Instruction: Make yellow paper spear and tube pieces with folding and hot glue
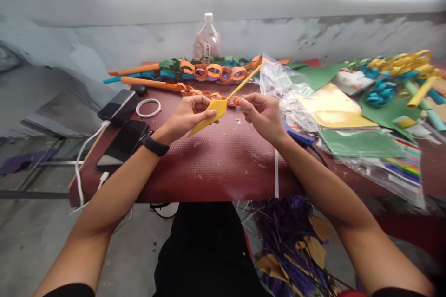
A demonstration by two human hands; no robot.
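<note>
Yellow paper piece (210, 117): flat, tilted, tapering at lower end, held above maroon tabletop (223, 167).
Slim yellow strip (245, 81): straight, angling up and right.

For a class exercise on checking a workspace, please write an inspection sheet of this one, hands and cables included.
Surface: dark red tabletop, small scraps on it.
Job's things: yellow paper; orange paper chain behind.
Clutter: phone left; plastic bag and green sheet right.
Grippers: bare hands; left hand holds the yellow paper, right hand close by, grip unclear.
Cables: white cable over the left edge.
Surroundings: purple strips below; wall behind.
</note>
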